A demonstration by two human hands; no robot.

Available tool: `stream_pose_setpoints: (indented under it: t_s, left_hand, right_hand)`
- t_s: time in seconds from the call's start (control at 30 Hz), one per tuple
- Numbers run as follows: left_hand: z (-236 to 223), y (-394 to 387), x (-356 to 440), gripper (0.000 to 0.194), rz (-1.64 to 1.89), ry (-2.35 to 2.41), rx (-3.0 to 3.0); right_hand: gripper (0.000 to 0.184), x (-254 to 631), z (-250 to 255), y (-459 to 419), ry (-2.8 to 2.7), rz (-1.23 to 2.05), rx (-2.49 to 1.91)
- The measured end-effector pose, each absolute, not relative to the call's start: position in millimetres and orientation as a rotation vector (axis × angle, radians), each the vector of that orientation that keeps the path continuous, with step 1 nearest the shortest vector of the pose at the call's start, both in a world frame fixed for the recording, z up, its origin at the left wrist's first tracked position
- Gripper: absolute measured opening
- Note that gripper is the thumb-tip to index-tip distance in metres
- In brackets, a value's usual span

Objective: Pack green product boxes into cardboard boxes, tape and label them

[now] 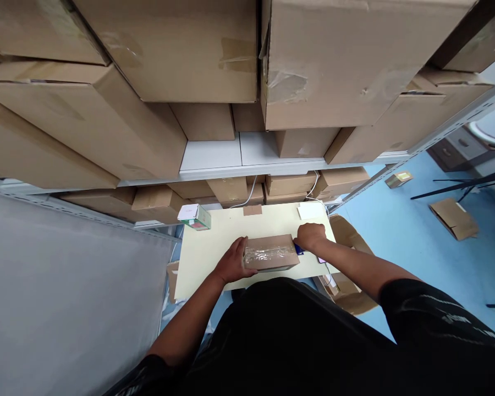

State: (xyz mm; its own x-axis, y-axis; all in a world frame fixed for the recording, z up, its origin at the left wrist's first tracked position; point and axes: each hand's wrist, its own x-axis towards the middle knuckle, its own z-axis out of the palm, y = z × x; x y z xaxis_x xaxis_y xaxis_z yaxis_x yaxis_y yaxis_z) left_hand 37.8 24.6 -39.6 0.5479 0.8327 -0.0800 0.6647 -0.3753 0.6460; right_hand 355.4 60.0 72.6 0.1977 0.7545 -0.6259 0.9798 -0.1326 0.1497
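Note:
A small brown cardboard box (272, 242) lies on the cream tabletop (214, 247) in front of me, with shiny clear tape along its near upper side. My left hand (233, 261) grips its left end, thumb along the near edge and fingers over the far corner. At the opposite end my right hand (311, 236) is closed in a fist against the box. From under that fist peeks a blue tool (299, 249); most of it is hidden, so its kind is unclear.
A white and green carton (194, 216) stands at the table's far left corner. White paper (311, 211) and a flat cardboard piece (252, 210) lie along the back. Shelves of large cartons (325, 60) overhang the table. An open carton (350, 297) stands on the floor at right.

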Motion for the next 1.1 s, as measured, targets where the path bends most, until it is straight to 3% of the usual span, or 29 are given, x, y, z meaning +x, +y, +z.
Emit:
stream_pose_setpoints:
  t_s: [0.83,1.1]
  left_hand:
    - [-58.1,7.7,23.6,0.130,0.282,1.130,2.188]
    - [-61.0,7.8,19.9,0.129,0.276,1.123,2.249]
  right_hand:
    - [0.052,358.2,28.8,13.9,1.536,-0.669,2.027]
    - [0.044,344.4,23.4,15.5,1.640,-0.604,1.959]
